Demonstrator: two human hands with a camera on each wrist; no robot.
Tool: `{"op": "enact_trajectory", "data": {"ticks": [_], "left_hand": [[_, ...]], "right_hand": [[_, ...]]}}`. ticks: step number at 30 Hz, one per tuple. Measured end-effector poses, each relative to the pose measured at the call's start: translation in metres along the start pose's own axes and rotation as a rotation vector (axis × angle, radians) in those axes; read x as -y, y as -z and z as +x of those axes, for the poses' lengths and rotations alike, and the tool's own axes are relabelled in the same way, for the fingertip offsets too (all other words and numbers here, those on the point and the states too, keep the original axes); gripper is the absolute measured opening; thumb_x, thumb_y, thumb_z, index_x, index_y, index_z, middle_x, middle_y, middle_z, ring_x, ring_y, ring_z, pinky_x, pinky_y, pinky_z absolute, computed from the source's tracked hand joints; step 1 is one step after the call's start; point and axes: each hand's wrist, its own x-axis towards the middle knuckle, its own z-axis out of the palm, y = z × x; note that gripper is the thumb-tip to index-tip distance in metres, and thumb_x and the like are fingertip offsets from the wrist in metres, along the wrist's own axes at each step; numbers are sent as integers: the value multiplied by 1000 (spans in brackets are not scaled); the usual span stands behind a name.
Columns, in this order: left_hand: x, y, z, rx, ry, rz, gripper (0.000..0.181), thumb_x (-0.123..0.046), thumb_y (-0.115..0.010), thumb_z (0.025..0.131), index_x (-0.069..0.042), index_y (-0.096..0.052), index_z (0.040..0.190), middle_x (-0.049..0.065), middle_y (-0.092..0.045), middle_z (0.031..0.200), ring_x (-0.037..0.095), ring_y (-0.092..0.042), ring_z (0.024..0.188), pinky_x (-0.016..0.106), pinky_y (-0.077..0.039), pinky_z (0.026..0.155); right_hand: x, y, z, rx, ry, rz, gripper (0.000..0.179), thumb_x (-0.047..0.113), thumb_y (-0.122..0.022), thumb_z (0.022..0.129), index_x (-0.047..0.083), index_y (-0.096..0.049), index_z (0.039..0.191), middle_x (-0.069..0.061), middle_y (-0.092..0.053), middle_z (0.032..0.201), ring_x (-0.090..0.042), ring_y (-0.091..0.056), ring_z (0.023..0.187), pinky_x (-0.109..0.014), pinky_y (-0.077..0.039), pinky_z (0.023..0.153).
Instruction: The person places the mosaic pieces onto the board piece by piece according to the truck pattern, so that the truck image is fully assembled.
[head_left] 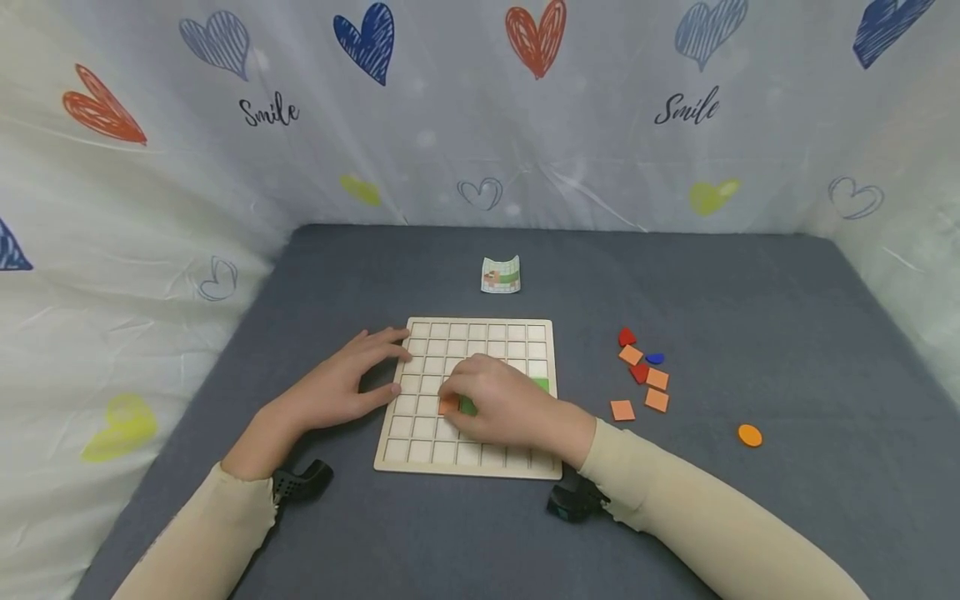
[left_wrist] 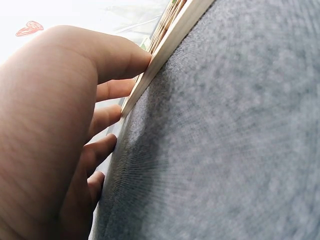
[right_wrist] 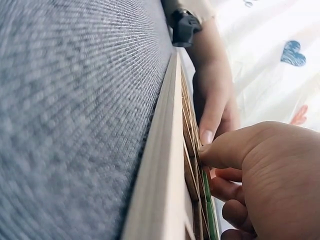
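A wooden grid board (head_left: 468,460) lies on the dark grey cloth. My right hand (head_left: 501,403) is over its middle, thumb and forefinger pinching an orange square tile (head_left: 448,406) at one of the cells. Just beside that tile is a green tile (head_left: 467,407), partly covered by the hand. Another green tile (head_left: 541,384) shows near the board's right side. Along the left edge rest the fingertips of my left hand (head_left: 339,383), its fingers spread and fairly straight. In the left wrist view the left thumb (left_wrist: 125,59) touches the board's side.
Right of the board lie several orange squares (head_left: 657,400), red pieces (head_left: 627,337) and a blue piece (head_left: 655,358). Farther right is an orange round piece (head_left: 750,435). A small curled picture card (head_left: 500,275) stands behind the board. A heart-print curtain (head_left: 420,142) hangs around the table.
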Motion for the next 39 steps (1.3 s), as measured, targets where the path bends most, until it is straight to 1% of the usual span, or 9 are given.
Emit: {"op": "enact_trajectory", "data": {"ticks": [11,16,22,29,39], "left_hand": [[-1,0,0,-4,-7,-11,45,-35,-73,108,-18,-63,149,5,-35,176,32,-28,164,56,-10,137],[-1,1,0,-1,0,-8,46,-35,-72,108,-18,-63,149,5,-36,176,32,-28,164,56,-10,137],[-1,1,1,0,8,-8,45,-34,-73,108,-18,-63,149,5,-36,175,31,-28,164,56,-10,137],[-4,1,1,-2,8,-8,46,-34,-73,108,-17,-63,149,5,-35,176,31,-28,164,56,-10,137],[-2,0,0,4,11,-7,46,-34,-73,108,-17,-63,149,6,-36,176,32,-27,165,55,-10,137]], "right_hand": [[-1,-1,0,-13,17,-6,4,13,-77,100,14,-80,103,8,-70,95,-11,-64,93,-30,-57,92],[-1,1,-1,-27,16,-3,5,16,-77,101,14,-80,103,7,-72,96,-12,-66,94,-31,-58,94],[2,9,-8,-30,-29,-9,10,22,-77,104,14,-83,107,5,-75,102,-14,-68,97,-33,-59,94],[1,21,-23,-57,-73,-6,14,19,-75,102,11,-83,112,3,-75,106,-16,-67,102,-34,-60,93],[-4,36,-45,-91,-165,16,18,24,-75,105,12,-83,115,5,-76,111,-16,-67,109,-38,-60,97]]}}
